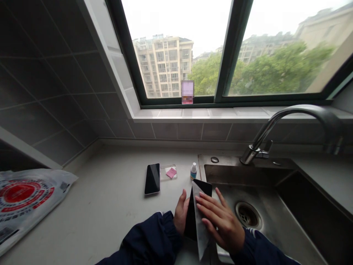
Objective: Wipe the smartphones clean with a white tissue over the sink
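A dark, flat tablet-like device (pixel 190 224) is tilted up beside the sink's near left edge. My left hand (pixel 181 214) grips it from the left side, thumb up, with the other fingers mostly hidden behind. Over its face lies a thin white cloth or wipe (pixel 202 235), hanging down in a point. My right hand (pixel 219 219) presses the cloth against the device with long, nearly straight fingers. Just beyond stands a small white-capped bottle (pixel 193 171) with a blue label. To the left, a black-screened smartphone (pixel 152 179) lies on the counter.
Touching the phone is a clear case (pixel 164 176) with a pink square (pixel 171 173) on it. The steel sink (pixel 264 200) and its arched faucet (pixel 278 117) take up the right. A printed plastic bag (pixel 52 180) lies far left. A window (pixel 176 101) spans the back.
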`<state>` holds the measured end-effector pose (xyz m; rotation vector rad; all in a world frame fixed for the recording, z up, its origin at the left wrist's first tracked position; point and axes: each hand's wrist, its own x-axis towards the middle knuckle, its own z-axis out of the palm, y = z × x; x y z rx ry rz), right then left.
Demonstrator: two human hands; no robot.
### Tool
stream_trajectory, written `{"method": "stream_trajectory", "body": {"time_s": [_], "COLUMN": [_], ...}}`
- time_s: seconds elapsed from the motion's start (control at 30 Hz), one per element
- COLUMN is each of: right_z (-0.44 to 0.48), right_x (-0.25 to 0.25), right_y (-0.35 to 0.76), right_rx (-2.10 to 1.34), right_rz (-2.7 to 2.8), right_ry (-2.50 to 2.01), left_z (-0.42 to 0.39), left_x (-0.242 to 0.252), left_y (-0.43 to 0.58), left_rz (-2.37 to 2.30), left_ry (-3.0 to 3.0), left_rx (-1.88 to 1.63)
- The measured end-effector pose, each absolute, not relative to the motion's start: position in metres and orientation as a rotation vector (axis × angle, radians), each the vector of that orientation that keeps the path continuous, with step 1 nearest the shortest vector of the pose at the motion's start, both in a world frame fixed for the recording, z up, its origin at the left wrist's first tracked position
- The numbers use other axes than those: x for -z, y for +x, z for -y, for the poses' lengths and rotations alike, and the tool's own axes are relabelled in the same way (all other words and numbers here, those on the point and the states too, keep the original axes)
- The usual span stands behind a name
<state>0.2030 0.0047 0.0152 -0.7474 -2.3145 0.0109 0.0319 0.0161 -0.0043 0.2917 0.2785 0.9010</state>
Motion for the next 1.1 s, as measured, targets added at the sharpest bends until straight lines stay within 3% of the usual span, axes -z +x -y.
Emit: {"method": "stream_trajectory", "body": {"time_s": [0.37, 0.8, 1.1], "right_z": [-0.016, -0.007, -0.008], "right_x": [0.002, -0.005, -0.004], "right_y": [0.214, 0.206, 0.205], "right_rx": [0.154, 0.138, 0.208], "right_rz": [2.294, 2.388, 2.454], "right_ry": [-1.114, -0.880, -0.966], "left_z": [-0.015, -0.017, -0.018], "left_x": [-0.004, 0.009, 0.009], "left_y": [0.037, 0.034, 0.035], "left_rz": [-0.268, -0.354, -0.314], "left_ry": [0.399, 0.403, 0.409], "left_rx": [-0.854, -0.839, -0.859]}}
